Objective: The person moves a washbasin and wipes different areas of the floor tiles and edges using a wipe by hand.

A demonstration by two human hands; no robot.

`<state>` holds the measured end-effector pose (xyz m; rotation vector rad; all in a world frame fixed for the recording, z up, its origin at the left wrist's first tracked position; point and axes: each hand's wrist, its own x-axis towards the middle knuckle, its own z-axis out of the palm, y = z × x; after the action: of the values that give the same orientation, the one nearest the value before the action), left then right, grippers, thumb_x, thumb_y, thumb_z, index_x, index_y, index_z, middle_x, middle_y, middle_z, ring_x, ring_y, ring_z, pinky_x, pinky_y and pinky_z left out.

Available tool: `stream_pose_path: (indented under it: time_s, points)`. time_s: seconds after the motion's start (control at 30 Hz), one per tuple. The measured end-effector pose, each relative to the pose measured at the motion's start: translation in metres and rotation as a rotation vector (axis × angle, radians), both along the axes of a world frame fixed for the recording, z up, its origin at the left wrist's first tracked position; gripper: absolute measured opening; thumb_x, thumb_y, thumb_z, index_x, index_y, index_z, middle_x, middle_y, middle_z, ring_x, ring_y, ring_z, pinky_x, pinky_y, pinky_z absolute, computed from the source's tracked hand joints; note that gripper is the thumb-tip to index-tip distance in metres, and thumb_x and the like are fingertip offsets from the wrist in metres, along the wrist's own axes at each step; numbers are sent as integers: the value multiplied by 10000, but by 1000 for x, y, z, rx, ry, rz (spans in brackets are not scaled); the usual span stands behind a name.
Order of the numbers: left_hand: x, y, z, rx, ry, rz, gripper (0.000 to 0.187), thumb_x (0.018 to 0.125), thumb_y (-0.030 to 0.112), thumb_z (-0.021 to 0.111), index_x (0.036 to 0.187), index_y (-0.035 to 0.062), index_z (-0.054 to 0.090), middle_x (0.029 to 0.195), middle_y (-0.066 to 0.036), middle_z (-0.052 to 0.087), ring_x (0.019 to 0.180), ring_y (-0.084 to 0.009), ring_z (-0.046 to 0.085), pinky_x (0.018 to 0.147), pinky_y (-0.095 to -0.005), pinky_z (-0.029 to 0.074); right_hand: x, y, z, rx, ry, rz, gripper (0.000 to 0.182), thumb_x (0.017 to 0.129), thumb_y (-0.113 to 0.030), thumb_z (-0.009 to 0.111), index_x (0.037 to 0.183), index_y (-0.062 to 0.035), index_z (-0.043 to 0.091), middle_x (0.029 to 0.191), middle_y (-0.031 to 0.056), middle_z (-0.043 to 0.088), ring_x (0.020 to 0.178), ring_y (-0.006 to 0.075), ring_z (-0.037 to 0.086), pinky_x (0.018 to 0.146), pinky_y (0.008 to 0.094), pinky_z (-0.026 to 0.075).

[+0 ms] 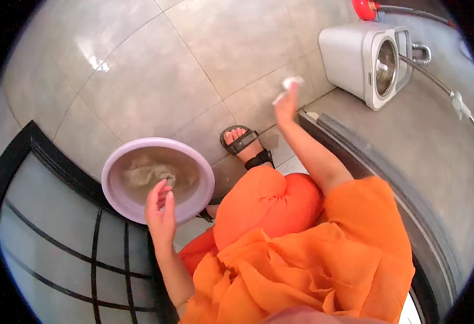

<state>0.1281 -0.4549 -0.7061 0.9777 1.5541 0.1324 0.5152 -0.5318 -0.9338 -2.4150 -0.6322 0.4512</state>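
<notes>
A lilac basin (207, 181) of cloudy water stands on the floor at my left, with a pale wet cloth (142, 175) lying in it. My left hand (161, 209) is over the basin's near rim, its fingers loosely bent and apart from the thumb, holding nothing. The fingertips overlap the near end of the cloth in this view. Out to the right, over the tiles, my right hand (287, 102) is stretched away from me and smeared by motion. Its fingers are closed around a small white crumpled thing (292, 82), whose kind is blurred.
A white and grey bucket (347, 56) with a metal spin basket sits on a raised ledge at the right, a metal pole (436, 81) leaning into it. Behind it shows a red object (364, 9). A black-framed glass door (59, 216) stands at the left. My sandalled foot (242, 141) is beside the basin.
</notes>
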Motion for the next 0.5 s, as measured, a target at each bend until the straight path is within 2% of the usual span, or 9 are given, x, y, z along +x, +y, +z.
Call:
stream_pose_path:
  time_s: [0.1, 0.17, 0.2, 0.23, 0.27, 0.33, 0.43, 0.47, 0.5]
  points:
    - [-6, 0, 0, 29, 8, 38, 294, 855, 80, 538, 1145, 37, 537, 985, -56, 583, 820, -115, 530, 731, -252, 440, 83, -42, -62, -227, -41, -402, 380, 939, -128, 304, 1275, 30, 380, 1351, 172, 367, 1261, 270, 324, 1051, 358, 231]
    - [-6, 2, -5, 37, 11, 36, 296, 854, 83, 540, 1146, 37, 538, 987, -56, 582, 820, -114, 529, 731, -252, 440, 32, 36, 1, 419, 488, -808, 384, 928, -108, 321, 1287, 19, 374, 1360, 173, 357, 1267, 280, 321, 1052, 361, 238]
    - [-6, 2, -4, 21, 21, 17, 296, 853, 84, 541, 1146, 38, 538, 989, -56, 581, 822, -114, 530, 732, -251, 440, 5, 77, 34, 701, 658, -1063, 388, 923, -98, 330, 1293, 14, 370, 1365, 174, 352, 1270, 285, 320, 1052, 362, 242]
    - [-5, -1, -2, 4, 26, -8, 297, 853, 84, 542, 1146, 38, 538, 991, -55, 580, 824, -114, 530, 733, -251, 440, -3, 66, -13, 272, 285, -355, 391, 912, -86, 349, 1293, -3, 381, 1366, 172, 353, 1273, 287, 321, 1053, 361, 245]
    - [-3, -3, -1, -5, 4, -15, 298, 853, 82, 540, 1148, 40, 538, 993, -55, 580, 828, -116, 530, 735, -251, 440, -11, 57, -59, -7, -361, 113, 396, 901, -73, 368, 1293, -20, 392, 1368, 169, 354, 1276, 289, 322, 1054, 360, 249]
    - [2, -2, -2, -12, -44, -25, 299, 853, 77, 535, 1150, 44, 539, 996, -54, 579, 836, -119, 531, 740, -253, 439, -53, 82, -24, -24, -357, 411, 399, 879, -46, 393, 1276, -22, 421, 1357, 168, 376, 1275, 287, 332, 1058, 358, 253]
    - [5, 7, 9, 20, -1, -46, 300, 857, 80, 530, 1155, 49, 541, 998, -57, 582, 846, -122, 531, 749, -254, 436, -2, 50, -18, 14, -264, 446, 361, 858, -70, 408, 1206, 16, 456, 1265, 175, 461, 1202, 310, 417, 1009, 392, 317]
    - [3, 9, 10, 33, 23, -6, 301, 857, 81, 530, 1157, 50, 541, 1000, -59, 584, 849, -124, 532, 753, -255, 436, 37, 32, -27, 178, 117, 93, 373, 873, -77, 385, 1226, 24, 445, 1298, 177, 435, 1231, 288, 388, 1034, 372, 289]
    - [0, 10, 11, 40, 48, 31, 302, 858, 82, 530, 1158, 50, 542, 1001, -60, 585, 851, -125, 534, 757, -256, 435, 78, 4, -40, 136, 193, -89, 389, 879, -88, 373, 1244, 36, 426, 1316, 183, 419, 1252, 282, 362, 1050, 360, 266]
